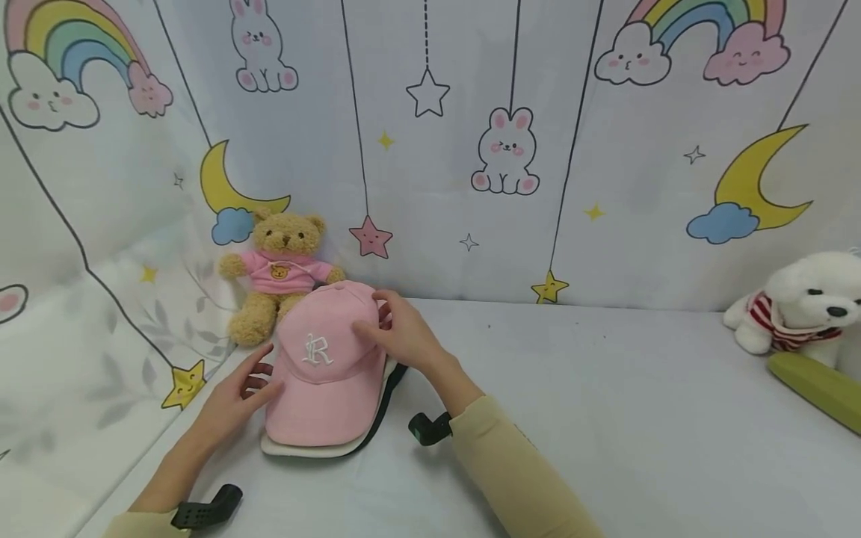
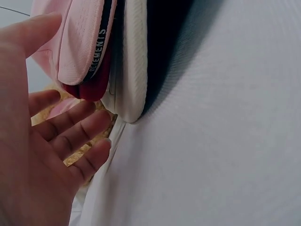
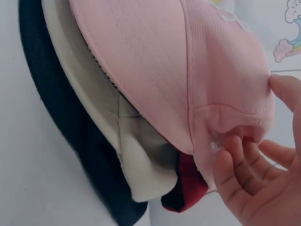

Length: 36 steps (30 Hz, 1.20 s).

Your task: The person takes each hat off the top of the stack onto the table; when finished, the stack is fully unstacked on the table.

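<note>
A pink baseball cap (image 1: 329, 359) with a white embroidered letter lies on top of a stack, brim toward me. Beneath it sit a cream cap (image 3: 149, 176) and a dark cap (image 3: 51, 99); dark red fabric (image 3: 192, 186) shows under the pink one. My right hand (image 1: 408, 334) grips the pink cap's side, thumb on the crown and fingers curled at its lower edge. On the other side, my left hand (image 1: 232, 400) has its fingers loosely spread, thumb close against the pink cap. Whether that thumb presses the fabric is unclear.
A teddy bear (image 1: 285, 254) in a pink top sits right behind the caps. At the far right are a white plush dog (image 1: 817, 291) and a green long object (image 1: 817, 390). The white table surface (image 1: 605, 418) meets a printed cloth backdrop (image 1: 430, 172).
</note>
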Each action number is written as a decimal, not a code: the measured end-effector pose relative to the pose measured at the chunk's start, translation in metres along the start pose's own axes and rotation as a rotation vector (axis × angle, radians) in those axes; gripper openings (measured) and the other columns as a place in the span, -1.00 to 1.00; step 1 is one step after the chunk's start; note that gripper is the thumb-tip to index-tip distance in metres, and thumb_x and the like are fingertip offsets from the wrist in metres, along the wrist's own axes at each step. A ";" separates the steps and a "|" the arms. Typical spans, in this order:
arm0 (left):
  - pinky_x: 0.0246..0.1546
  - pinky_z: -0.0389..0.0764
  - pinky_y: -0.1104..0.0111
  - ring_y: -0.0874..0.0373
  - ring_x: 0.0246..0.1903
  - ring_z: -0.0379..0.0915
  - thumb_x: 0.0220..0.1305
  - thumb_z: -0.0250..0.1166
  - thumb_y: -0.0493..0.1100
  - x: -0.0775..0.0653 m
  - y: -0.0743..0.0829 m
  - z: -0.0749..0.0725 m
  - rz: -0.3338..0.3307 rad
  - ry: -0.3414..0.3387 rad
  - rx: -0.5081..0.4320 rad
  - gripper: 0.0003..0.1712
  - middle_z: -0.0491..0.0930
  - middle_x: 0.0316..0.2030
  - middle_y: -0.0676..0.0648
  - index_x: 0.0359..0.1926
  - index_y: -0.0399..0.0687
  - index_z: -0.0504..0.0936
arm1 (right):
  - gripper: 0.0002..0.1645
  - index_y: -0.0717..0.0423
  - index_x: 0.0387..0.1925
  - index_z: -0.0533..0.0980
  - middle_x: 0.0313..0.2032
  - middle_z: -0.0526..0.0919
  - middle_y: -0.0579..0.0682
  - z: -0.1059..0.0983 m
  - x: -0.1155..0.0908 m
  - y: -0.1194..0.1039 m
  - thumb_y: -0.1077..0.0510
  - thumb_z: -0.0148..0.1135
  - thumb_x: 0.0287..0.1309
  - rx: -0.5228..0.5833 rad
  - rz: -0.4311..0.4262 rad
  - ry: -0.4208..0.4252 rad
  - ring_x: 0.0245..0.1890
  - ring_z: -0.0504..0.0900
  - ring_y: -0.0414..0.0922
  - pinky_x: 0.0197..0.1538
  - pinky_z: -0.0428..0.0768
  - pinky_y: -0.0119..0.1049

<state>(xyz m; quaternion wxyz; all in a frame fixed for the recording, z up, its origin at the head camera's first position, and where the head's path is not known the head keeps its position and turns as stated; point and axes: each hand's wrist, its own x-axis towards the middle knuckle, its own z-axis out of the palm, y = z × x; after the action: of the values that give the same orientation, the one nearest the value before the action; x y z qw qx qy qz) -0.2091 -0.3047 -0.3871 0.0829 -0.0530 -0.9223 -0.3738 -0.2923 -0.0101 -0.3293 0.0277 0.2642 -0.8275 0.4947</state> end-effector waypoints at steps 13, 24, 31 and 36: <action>-0.33 0.57 0.31 0.08 -0.27 0.55 0.40 0.29 0.13 0.000 0.001 -0.002 -0.056 -0.047 -0.028 -0.22 0.49 0.02 -0.22 0.42 -0.24 0.30 | -0.39 0.13 0.28 0.42 -0.26 0.53 -0.04 0.002 -0.005 -0.007 -0.04 0.30 0.31 -0.001 0.013 0.053 -0.30 0.50 -0.15 -0.32 0.52 -0.38; -0.38 0.55 0.34 0.11 -0.33 0.55 0.36 0.33 0.13 0.003 0.003 -0.004 -0.061 -0.052 -0.040 -0.23 0.47 -0.01 -0.19 0.37 -0.27 0.36 | -0.45 0.14 0.25 0.46 -0.37 0.50 -0.04 0.000 -0.004 -0.007 0.00 0.29 0.33 -0.022 0.000 0.072 -0.41 0.46 -0.15 -0.40 0.46 -0.37; -0.39 0.52 0.35 0.07 -0.26 0.49 0.33 0.36 0.14 0.001 0.006 -0.004 -0.079 -0.035 -0.021 -0.20 0.50 -0.03 -0.18 0.37 -0.30 0.37 | -0.46 0.16 0.25 0.46 -0.39 0.50 -0.04 0.003 -0.005 -0.007 0.02 0.29 0.34 -0.021 -0.005 0.078 -0.42 0.46 -0.16 -0.42 0.46 -0.37; -0.40 0.50 0.37 0.09 -0.27 0.50 0.32 0.38 0.14 -0.002 0.008 -0.004 -0.095 -0.027 -0.023 -0.18 0.49 -0.02 -0.17 0.38 -0.30 0.36 | -0.48 0.15 0.24 0.47 -0.41 0.49 -0.05 0.006 -0.005 -0.007 0.04 0.30 0.34 -0.028 -0.008 0.092 -0.45 0.45 -0.17 -0.44 0.44 -0.38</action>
<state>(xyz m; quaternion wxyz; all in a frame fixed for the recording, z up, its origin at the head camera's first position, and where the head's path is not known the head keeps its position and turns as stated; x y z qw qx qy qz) -0.2053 -0.3022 -0.3792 0.0518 -0.0152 -0.9204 -0.3872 -0.2832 -0.0155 -0.3285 0.0715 0.2441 -0.8310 0.4947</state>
